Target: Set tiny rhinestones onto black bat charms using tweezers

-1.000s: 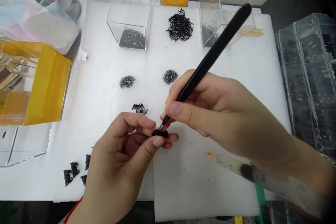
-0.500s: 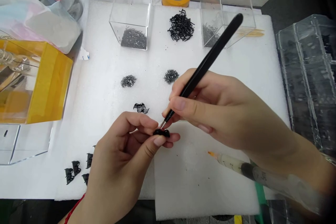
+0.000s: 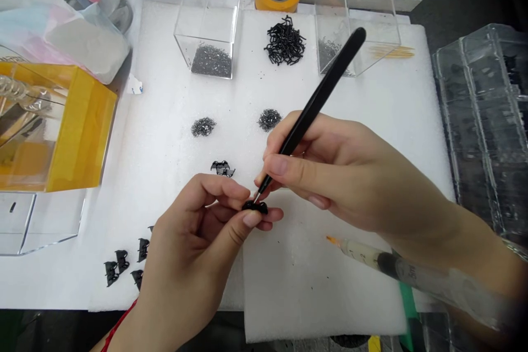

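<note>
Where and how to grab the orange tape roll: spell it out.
The orange tape roll is probably best pinched across its near wall from above, one finger inside: its open hole faces the camera. The left clear box and right clear box flank it, and a black heap lies in front.
</note>
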### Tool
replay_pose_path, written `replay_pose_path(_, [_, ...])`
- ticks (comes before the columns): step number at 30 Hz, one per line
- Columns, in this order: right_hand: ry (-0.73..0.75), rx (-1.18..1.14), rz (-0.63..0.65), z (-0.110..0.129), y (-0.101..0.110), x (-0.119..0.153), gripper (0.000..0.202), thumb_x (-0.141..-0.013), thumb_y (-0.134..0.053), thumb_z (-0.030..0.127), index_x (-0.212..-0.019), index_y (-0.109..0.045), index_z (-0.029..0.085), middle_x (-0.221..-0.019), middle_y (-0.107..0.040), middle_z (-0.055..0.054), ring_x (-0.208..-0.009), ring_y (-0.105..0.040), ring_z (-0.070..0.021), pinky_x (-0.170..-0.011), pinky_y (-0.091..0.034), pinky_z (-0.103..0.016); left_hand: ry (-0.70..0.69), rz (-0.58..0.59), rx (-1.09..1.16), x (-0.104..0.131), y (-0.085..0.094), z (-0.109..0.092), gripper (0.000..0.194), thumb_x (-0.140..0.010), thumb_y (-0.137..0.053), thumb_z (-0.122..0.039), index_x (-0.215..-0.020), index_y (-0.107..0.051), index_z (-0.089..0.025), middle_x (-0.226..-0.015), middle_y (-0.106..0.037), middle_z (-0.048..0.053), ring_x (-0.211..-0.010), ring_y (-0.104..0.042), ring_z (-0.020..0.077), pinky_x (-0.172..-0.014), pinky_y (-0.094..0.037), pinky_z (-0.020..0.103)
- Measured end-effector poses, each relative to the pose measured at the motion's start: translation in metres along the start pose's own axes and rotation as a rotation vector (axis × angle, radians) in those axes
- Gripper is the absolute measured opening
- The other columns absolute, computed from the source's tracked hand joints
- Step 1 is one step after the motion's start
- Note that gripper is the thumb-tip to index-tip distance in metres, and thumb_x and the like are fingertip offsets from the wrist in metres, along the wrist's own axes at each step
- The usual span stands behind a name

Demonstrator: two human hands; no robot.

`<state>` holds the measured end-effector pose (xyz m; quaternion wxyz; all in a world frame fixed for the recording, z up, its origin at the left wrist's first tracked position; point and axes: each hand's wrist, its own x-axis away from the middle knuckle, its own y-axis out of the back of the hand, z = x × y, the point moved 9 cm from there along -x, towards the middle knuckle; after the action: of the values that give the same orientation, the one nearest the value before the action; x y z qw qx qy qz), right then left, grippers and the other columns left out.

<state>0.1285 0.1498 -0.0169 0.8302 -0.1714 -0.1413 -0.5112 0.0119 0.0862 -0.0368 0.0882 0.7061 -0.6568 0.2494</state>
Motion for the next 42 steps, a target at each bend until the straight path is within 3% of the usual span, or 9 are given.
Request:
replay_pose_path(5, [0.005, 0.032, 0.007, 0.000, 0.000, 0.001, 0.009, -0.080, -0.070, 0.018, -0.076, -0.062, 0.019, -0.064, -0.061, 0.006, -0.036, -0.040, -0.0005, -0.032, -0.037, -0.012, 0.023, 0.006, 0.024, 0.000, 0.000, 0.000, 0.016, -0.082, -0.068, -0.007, -0.081, -0.059, -0.021, -0.070, -0.073, -0.005, -0.072, -0.074, 0.0101, -0.070, -0.058, 0.011])
replay_pose_path(9, [0.017, 0.074, -0.069, 0.005, 0.011, -0.001, 0.011, -0.082, -0.070, 0.027, -0.084, -0.063, 0.020, -0.059, -0.054, 0.007, -0.042, -0.045, -0.0024, -0.060, -0.059, -0.022, 0.050, 0.085, 0.052, 0.001, -0.005, 0.004, 0.014, -0.084, -0.065, -0.010, -0.082, -0.057, -0.021, -0.073, -0.070, -0.006, -0.075, -0.073, 0.0083, -0.072, -0.056, 0.012])
replay_pose_path(11, [0.092, 0.120, -0.142, 0.018, 0.017, -0.006, 0.011, -0.083, -0.070, 0.028, -0.088, -0.064, 0.020, -0.058, -0.052, 0.007, -0.047, -0.051, -0.0049, -0.069, -0.061, -0.028, 0.035, 0.102, 0.063, 0.001, -0.006, 0.004, 0.013, -0.085, -0.063, -0.010, -0.083, -0.057, -0.021, -0.073, -0.066, -0.006, -0.075, -0.072, 0.0078, -0.070, -0.055, 0.012])
replay_pose_path(16, [0.264, 0.346, -0.261, 0.047, 0.009, -0.030, 0.007, -0.081, -0.070, 0.017, -0.078, -0.063, 0.018, -0.070, -0.063, 0.001, -0.051, -0.059, -0.0085, -0.054, -0.059, -0.024, 0.003, 0.161, 0.024, 0.003, -0.009, 0.005, 0.014, -0.085, -0.058, -0.008, -0.089, -0.057, -0.022, -0.079, -0.063, -0.003, -0.076, -0.069, 0.0097, -0.068, -0.053, 0.017])
replay_pose_path(22, [0.265, 0.313, -0.262, 0.038, -0.006, -0.062, 0.007, -0.084, -0.065, 0.015, -0.079, -0.060, 0.017, -0.070, -0.057, 0.002, -0.045, -0.051, -0.0053, -0.055, -0.061, -0.026, -0.007, 0.168, -0.063, 0.003, -0.009, 0.005, 0.018, -0.078, -0.059, -0.007, -0.087, -0.056, -0.022, -0.076, -0.064, -0.001, -0.073, -0.064, 0.0137, -0.067, -0.050, 0.024])
replay_pose_path(28, [0.233, 0.297, -0.290, 0.027, 0.000, -0.066, 0.010, -0.084, -0.062, 0.009, -0.080, -0.057, 0.016, -0.066, -0.054, 0.004, -0.045, -0.049, -0.0041, -0.058, -0.062, -0.026, -0.095, 0.201, -0.019, 0.002, -0.012, 0.002, 0.017, -0.077, -0.054, -0.007, -0.085, -0.056, -0.021, -0.071, -0.060, -0.002, -0.067, -0.062, 0.0136, -0.069, -0.050, 0.027])
replay_pose_path(42, [0.203, 0.423, -0.321, 0.028, 0.000, -0.065, 0.008, -0.084, -0.065, 0.014, -0.081, -0.059, 0.017, -0.069, -0.062, 0.002, -0.046, -0.059, -0.0069, -0.044, -0.051, -0.020, -0.047, 0.242, -0.011, 0.004, -0.013, 0.003, 0.019, -0.075, -0.056, -0.005, -0.082, -0.057, -0.022, -0.074, -0.061, 0.000, -0.068, -0.062, 0.0143, -0.067, -0.051, 0.027])
